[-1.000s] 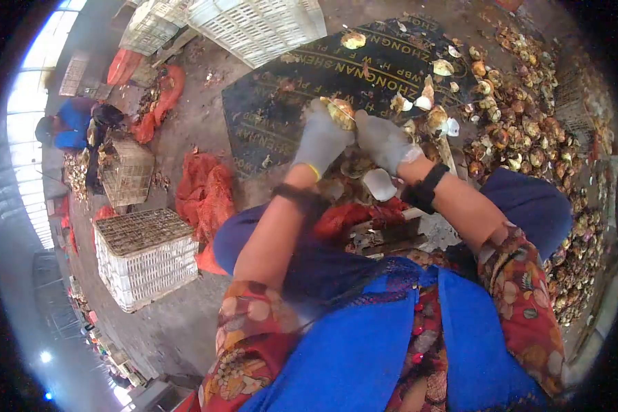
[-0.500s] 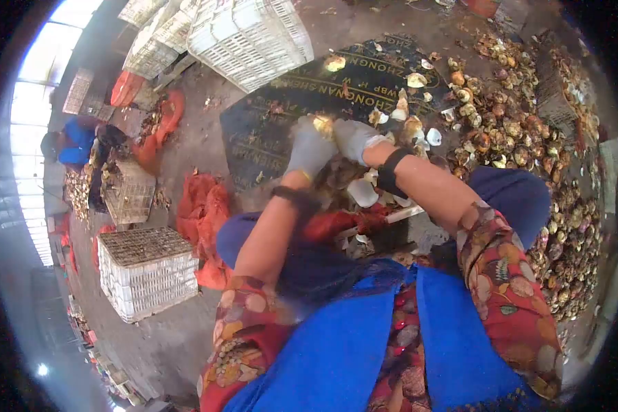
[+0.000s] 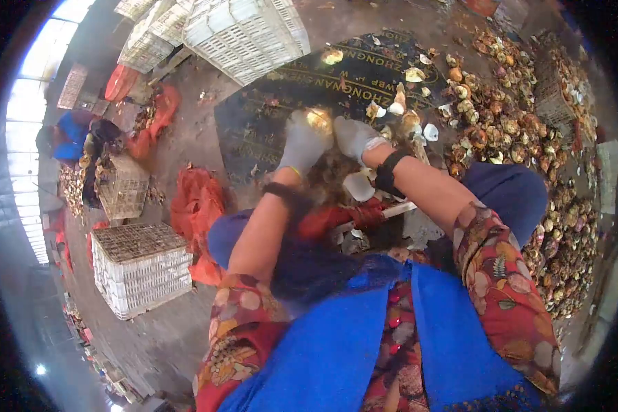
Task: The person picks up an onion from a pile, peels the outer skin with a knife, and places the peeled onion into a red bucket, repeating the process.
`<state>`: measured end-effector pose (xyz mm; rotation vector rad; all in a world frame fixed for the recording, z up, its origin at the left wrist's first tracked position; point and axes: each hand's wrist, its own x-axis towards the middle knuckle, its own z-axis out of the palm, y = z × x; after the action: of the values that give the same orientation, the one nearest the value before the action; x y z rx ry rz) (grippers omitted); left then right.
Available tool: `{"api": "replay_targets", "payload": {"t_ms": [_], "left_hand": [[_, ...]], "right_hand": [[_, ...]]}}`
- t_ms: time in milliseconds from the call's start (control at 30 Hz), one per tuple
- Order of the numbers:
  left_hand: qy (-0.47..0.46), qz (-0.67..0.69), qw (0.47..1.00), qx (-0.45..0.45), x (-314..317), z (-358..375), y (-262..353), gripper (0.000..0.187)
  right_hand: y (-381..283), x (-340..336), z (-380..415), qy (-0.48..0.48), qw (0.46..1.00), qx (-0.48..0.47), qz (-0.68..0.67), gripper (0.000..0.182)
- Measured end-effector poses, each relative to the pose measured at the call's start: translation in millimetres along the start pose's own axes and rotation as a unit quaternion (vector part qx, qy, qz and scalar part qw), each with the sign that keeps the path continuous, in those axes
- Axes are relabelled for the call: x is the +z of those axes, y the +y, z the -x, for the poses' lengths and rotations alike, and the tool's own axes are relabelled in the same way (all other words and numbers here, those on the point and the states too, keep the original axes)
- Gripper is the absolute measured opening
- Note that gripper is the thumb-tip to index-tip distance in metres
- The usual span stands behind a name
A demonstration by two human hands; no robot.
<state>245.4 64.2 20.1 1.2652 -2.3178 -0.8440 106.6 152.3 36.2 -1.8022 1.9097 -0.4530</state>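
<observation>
My left hand (image 3: pixel 304 142), in a pale grey glove, is closed around a yellow-brown onion (image 3: pixel 319 121) above a dark printed board (image 3: pixel 250 127). Close beside it my right hand (image 3: pixel 355 140), gloved too, has its fingers curled in. Whatever it grips, if anything, is hidden from view. Below the right wrist rests a white curved piece (image 3: pixel 359 187). Loose onions and pale peel pieces (image 3: pixel 396 108) lie on the board's right part, and a single onion (image 3: pixel 332 56) sits near its far edge.
A large heap of onions (image 3: pixel 508 127) spreads along the right. White plastic crates stand at the upper left (image 3: pixel 247 38) and lower left (image 3: pixel 143 271). Red mesh sacking (image 3: pixel 198 199) lies left of my knee. Another person (image 3: pixel 75 134) in blue is at the far left.
My hands have drawn slightly apart, and the onion in my left hand shows more of its surface. The whole view has shifted a little.
</observation>
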Motion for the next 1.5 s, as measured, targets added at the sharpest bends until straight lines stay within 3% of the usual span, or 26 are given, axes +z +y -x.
{"api": "replay_targets", "payload": {"t_ms": [67,167,367,433,500,533,567,600,633,667,700,733,833,933,967,1033,1067,1100,1133,1200,1233,1300,1333,1400,1467,1500], "left_hand": [[-0.067,-0.024,0.997,-0.004,-6,-2,0,0.079],[-0.061,-0.05,0.997,0.011,2,-7,-14,0.083],[0.01,-0.002,1.0,0.015,-4,10,6,0.071],[-0.014,0.0,1.0,0.016,-6,15,2,0.077],[-0.041,0.0,0.999,0.021,-1,11,-19,0.083],[-0.062,0.07,0.989,0.111,12,-1,-50,0.075],[-0.082,0.141,0.966,0.199,20,-6,-69,0.068],[-0.083,0.144,0.966,0.195,10,-3,-59,0.068],[-0.057,0.076,0.98,0.175,-10,1,-37,0.055],[-0.03,0.006,0.988,0.153,-21,5,-27,0.043],[-0.043,0.134,0.986,0.093,-20,0,-31,0.033],[-0.04,0.135,0.986,0.092,-20,-2,-34,0.033],[-0.111,0.25,0.96,0.058,-22,-10,-26,0.049],[-0.122,0.381,0.907,0.134,-15,-16,10,0.049],[-0.113,0.453,0.879,0.094,-8,-18,21,0.046],[-0.102,0.525,0.843,0.056,-14,-21,39,0.043],[-0.176,0.682,0.708,-0.048,-28,-23,49,0.041],[-0.242,0.799,0.531,-0.147,-37,-23,57,0.039],[-0.24,0.803,0.528,-0.141,-36,-27,59,0.039],[-0.265,0.832,0.461,-0.158,-33,-33,64,0.04],[-0.264,0.835,0.458,-0.154,-34,-31,71,0.04],[-0.21,0.774,0.592,-0.074,-37,-22,84,0.039],[-0.209,0.775,0.591,-0.073,-41,-20,88,0.039],[-0.193,0.735,0.646,-0.075,-46,-20,94,0.031],[-0.2,0.734,0.645,-0.072,-44,-26,92,0.028],[-0.209,0.731,0.646,-0.07,-43,-28,91,0.026]], "right_hand": [[-2,3,4,0.018,1.0,0.004,-0.004,0.02],[-5,3,22,0.033,0.999,0.004,-0.016,0.019],[17,24,34,0.047,0.998,0.036,-0.028,0.028],[0,7,24,0.04,0.987,0.051,-0.147,0.034],[24,41,-2,0.034,0.98,0.016,-0.197,0.037],[33,53,-9,0.031,0.969,-0.014,-0.243,0.041],[10,51,9,0.151,0.883,0.013,-0.443,0.048],[15,48,4,0.148,0.884,0.016,-0.443,0.048],[27,42,-6,0.074,0.969,0.001,-0.236,0.05],[37,39,-13,-0.004,1.0,-0.018,-0.016,0.051],[35,36,-12,0.043,0.938,0.027,-0.344,0.047],[35,28,-13,0.042,0.939,0.025,-0.341,0.047],[11,-39,3,0.02,0.846,0.097,-0.523,0.043],[8,-71,2,0.105,0.894,0.016,-0.436,0.042],[18,-83,-6,0.023,0.893,0.058,-0.446,0.044],[26,-96,-9,0.029,0.898,0.031,-0.439,0.044],[29,-101,-10,0.035,0.899,0.005,-0.436,0.045],[28,-106,-10,0.035,0.913,-0.026,-0.406,0.049],[25,-107,-8,0.033,0.916,-0.028,-0.399,0.049],[18,-104,-1,0.063,0.853,-0.102,-0.507,0.053],[2,-124,9,0.122,0.96,-0.113,-0.224,0.06],[-4,-127,6,0.122,0.962,-0.088,-0.226,0.062],[-10,-129,5,0.124,0.963,-0.061,-0.231,0.063],[-15,-132,14,0.087,0.938,-0.047,-0.333,0.064],[-11,-131,14,0.231,0.958,-0.142,-0.096,0.056],[-1,-128,14,0.23,0.958,-0.143,-0.094,0.056]]}}
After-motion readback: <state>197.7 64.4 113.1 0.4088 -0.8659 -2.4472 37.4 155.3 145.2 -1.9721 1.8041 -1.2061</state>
